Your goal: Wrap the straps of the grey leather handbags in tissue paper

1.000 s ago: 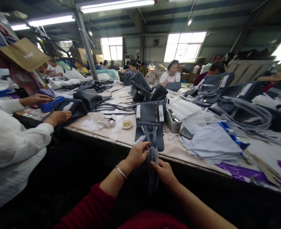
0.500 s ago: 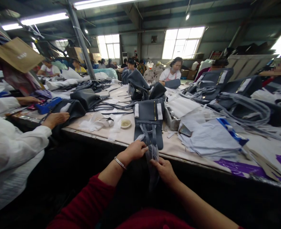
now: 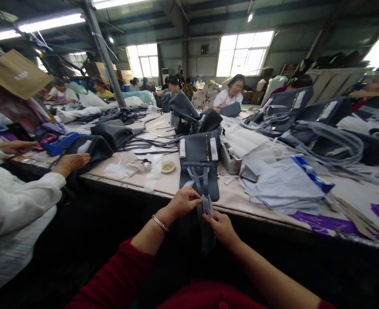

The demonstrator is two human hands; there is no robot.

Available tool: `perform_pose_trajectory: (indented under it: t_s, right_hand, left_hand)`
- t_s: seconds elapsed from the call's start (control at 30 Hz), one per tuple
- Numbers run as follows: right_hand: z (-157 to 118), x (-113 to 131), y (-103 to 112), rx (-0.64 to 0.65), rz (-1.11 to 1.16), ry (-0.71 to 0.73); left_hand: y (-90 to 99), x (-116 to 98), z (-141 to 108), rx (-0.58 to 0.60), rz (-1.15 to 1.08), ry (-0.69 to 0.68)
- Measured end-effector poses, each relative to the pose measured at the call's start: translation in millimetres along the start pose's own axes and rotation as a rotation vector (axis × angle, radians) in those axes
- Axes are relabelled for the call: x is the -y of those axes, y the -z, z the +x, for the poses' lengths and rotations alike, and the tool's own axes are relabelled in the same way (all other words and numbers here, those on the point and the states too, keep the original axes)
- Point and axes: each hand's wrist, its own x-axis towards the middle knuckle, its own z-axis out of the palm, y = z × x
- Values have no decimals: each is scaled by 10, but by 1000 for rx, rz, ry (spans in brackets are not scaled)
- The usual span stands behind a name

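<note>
A dark blue-grey bag (image 3: 194, 150) with a gold zipper and white wrapping on both sides lies before me, its flap at the table's front edge. Two straps (image 3: 205, 180) run down from it toward me, their lower ends wrapped in translucent plastic film (image 3: 206, 208). My left hand (image 3: 186, 201), a silver bangle on its wrist, pinches the wrapped straps from the left. Lower and to the right, the fingers of my right hand (image 3: 220, 227) are closed on the same film-covered straps. The loose end hangs below the table edge.
Right of the bag are a tape dispenser (image 3: 230, 159), a phone (image 3: 249, 174) and stacked white sheets (image 3: 282, 184). A small round dish (image 3: 168, 167) is to the left. A co-worker in white sleeves (image 3: 22, 193) handles another dark bag (image 3: 91, 148). More bags (image 3: 324, 109) lie at the right.
The view has shifted slightly, so the scene sits a little further left. My left fingers have drawn together more at the strap; my right hand keeps its hold.
</note>
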Motion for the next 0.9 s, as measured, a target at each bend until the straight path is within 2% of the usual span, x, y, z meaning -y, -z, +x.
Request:
perform_pose_trajectory:
  t_s: [0.2, 0.3, 0.57, 0.73, 0.83, 0.9]
  right_hand:
    - [34, -67, -19, -39, -90, 12]
    - [42, -93, -16, -52, -128, 21]
    - [16, -78, -6, -15, -94, -8]
    - [30, -31, 4, 43, 50, -45]
    - [126, 25, 69, 32, 57, 23]
    - [240, 93, 145, -50, -51, 115]
  left_hand:
    - [-5, -90, 38, 108, -197, 341]
    - [-40, -74, 58, 119, -231, 432]
    - [-53, -87, 145, 119, 0, 409]
    - [28, -216, 382, 139, 144, 384]
    - [87, -256, 599, 125, 223, 361]
    - [118, -249, 727, 114, 251, 361]
